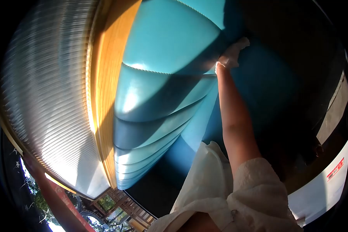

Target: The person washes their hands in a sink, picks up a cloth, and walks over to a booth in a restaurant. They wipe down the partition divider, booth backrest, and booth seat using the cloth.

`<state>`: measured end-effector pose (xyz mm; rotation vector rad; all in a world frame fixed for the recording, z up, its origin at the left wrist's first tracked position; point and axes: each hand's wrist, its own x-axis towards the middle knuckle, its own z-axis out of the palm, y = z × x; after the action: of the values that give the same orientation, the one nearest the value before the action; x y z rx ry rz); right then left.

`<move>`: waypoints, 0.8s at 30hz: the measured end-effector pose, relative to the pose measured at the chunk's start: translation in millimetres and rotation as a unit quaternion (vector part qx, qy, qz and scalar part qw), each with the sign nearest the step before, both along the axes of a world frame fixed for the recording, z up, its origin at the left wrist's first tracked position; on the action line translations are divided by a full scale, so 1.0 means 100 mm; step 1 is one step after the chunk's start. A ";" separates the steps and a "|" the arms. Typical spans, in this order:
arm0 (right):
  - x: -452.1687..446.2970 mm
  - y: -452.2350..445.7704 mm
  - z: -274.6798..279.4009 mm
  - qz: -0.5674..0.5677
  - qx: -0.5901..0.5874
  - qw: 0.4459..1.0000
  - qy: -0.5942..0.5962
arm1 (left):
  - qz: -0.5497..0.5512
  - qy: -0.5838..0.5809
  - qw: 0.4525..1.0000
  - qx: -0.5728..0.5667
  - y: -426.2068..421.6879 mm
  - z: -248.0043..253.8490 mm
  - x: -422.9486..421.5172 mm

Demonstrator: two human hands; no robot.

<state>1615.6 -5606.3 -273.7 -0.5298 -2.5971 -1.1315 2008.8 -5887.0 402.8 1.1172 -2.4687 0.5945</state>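
My right arm stretches forward over a teal padded seat (162,42) with stitched seams. At its end my right hand (223,65) is closed on a thin white cloth (234,53) at the shaded part of the teal upholstery. The cloth and shadow cover most of the fingers. Crumpled edges of the cloth stick out beyond the hand. My left hand is out of view.
A wooden trim (109,77) runs along the upholstery, beside a ribbed translucent panel (50,96). Deep shadow fills the right side. A white surface with a red label (335,169) stands at lower right. Wooden railings (133,208) show below.
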 end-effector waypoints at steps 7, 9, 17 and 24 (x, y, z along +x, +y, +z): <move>0.89 0.18 0.01 0.197 0.069 0.817 -0.537 | -0.012 -0.006 1.000 0.012 0.11 -0.08 -0.19; 1.12 0.20 0.39 0.243 0.087 0.744 -0.616 | -0.017 -0.001 1.000 0.021 0.17 -0.14 -0.27; 2.10 -0.27 2.10 0.268 0.222 0.852 -0.391 | -0.043 0.079 0.988 0.123 0.78 -0.61 -0.83; 2.25 -0.73 2.30 0.132 0.592 0.777 -0.168 | -0.142 0.002 0.974 0.179 0.71 -0.59 -0.87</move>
<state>1840.2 -5679.2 -43.6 0.3480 -1.4978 -2.4847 1922.2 -5816.0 343.3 0.8513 -2.7326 0.0634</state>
